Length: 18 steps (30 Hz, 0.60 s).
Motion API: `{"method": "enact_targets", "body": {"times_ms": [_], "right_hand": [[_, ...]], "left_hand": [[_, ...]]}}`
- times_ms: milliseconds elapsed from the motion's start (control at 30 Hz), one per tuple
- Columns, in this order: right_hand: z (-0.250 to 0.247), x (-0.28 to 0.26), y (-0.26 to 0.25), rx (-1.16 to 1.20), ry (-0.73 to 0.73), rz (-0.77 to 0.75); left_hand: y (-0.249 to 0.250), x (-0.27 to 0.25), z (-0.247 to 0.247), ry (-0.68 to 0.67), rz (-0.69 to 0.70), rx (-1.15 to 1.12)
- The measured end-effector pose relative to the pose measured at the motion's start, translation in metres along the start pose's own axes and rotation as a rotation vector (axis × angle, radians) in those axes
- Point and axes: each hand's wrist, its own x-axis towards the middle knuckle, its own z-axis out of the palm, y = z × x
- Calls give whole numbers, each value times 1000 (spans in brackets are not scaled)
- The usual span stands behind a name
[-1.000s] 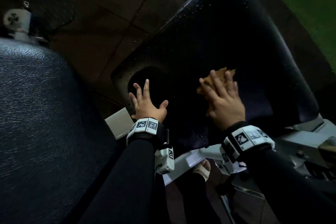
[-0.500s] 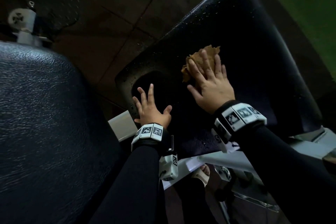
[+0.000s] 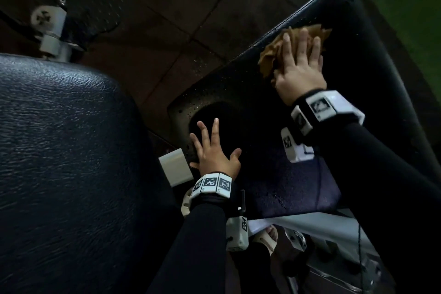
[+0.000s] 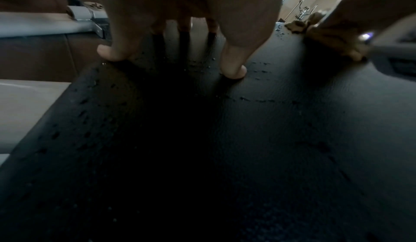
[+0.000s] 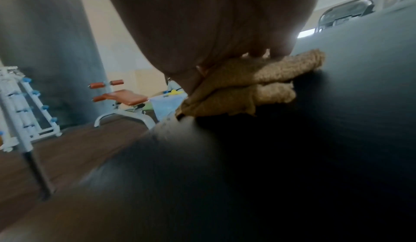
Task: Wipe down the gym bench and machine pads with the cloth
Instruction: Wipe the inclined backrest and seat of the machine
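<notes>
A black padded bench seat (image 3: 353, 93) slopes away from me, speckled with water drops along its left edge. My right hand (image 3: 301, 64) lies flat with straight fingers on a crumpled tan cloth (image 3: 270, 56), pressing it onto the pad near the far left edge. In the right wrist view the cloth (image 5: 249, 89) bunches under the palm against the pad (image 5: 292, 165). My left hand (image 3: 214, 150) rests flat with spread fingers on the near left corner of the seat. The left wrist view shows its fingertips (image 4: 234, 71) touching the wet pad (image 4: 281, 139), with the cloth (image 4: 299, 26) at far right.
A second large black pad (image 3: 59, 162) fills the left. A white frame bracket (image 3: 175, 166) sits between the pads. Grey machine frame (image 3: 317, 224) runs under the seat. Dark tiled floor (image 3: 181, 12) lies beyond, green flooring (image 3: 405, 7) at right. An orange bench (image 5: 123, 98) stands in the distance.
My right hand has slid the cloth up the seat, away from me and toward the far left edge. The left hand stays planted at the near corner.
</notes>
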Motion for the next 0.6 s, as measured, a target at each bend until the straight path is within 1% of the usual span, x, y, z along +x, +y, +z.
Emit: {"method": "enact_targets", "body": {"times_ms": [100,167,233,333,400,467,533,600], "right_hand": [[1,22,-31,-27,-57,-90],[10,20,-50,-56,-92,-186],[23,5,-59,-85,-108,-268],[36,-31,-45,-95,-88,-333],[39,-53,-23,-113,-75,-318],[34,-67,2,-120,-61,-253],[25,-70,23,-106,-52,-179],[13,-61,36,-95,-41,-118]], "left_hand": [[0,0,-1,-3,3,-6],[-1,1,-2,-1,6,-11],[-1,2,-2,1,6,-15],[-1,2,-1,12,1,-14],[-1,2,-1,20,-3,-14],[-1,2,0,18,-2,-22],[-1,1,0,17,0,-28],[-1,1,-1,17,0,-31]]}}
